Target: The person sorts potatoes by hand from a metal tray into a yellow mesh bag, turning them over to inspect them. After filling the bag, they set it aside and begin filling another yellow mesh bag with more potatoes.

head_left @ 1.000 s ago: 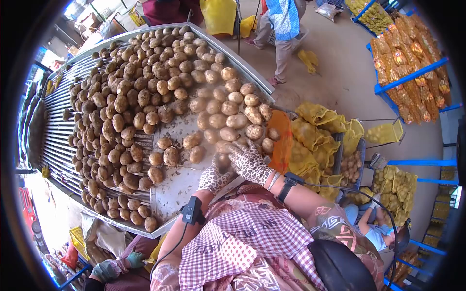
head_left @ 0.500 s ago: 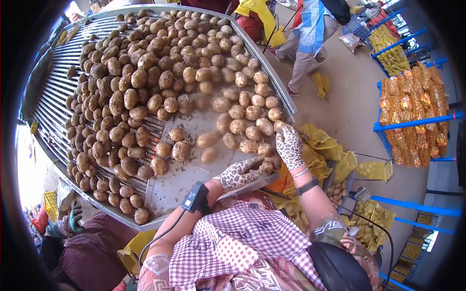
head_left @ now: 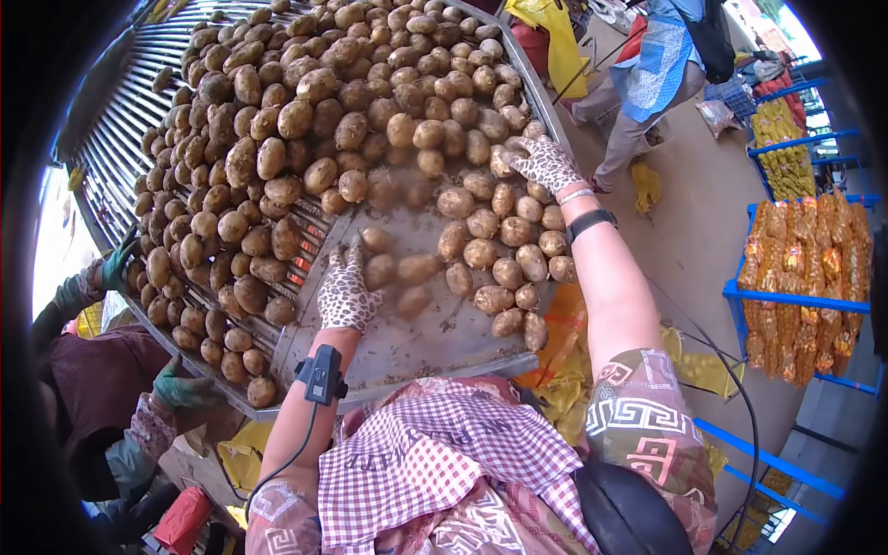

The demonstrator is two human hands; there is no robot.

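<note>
A big heap of brown potatoes (head_left: 305, 111) covers a metal sorting table (head_left: 407, 347) with a roller bed on its left. My left hand (head_left: 347, 291), in a leopard-print glove, rests flat on the steel plate beside a few loose potatoes (head_left: 402, 273), fingers apart and holding nothing. My right hand (head_left: 546, 164), gloved the same way, reaches far out along the table's right rim and lies over potatoes there; I cannot tell if it grips one. An orange mesh sack (head_left: 560, 333) hangs at the table's near right corner.
A co-worker in green gloves (head_left: 176, 387) stands at the table's left edge. Another person (head_left: 661, 83) walks on the floor at the upper right. Blue racks hold filled orange net bags (head_left: 809, 273) on the right. Yellow sacks (head_left: 689, 365) lie below my right arm.
My right hand has moved from the near corner by the sack far up along the right rim. My left hand has slid left and forward onto the plate. The view has shifted.
</note>
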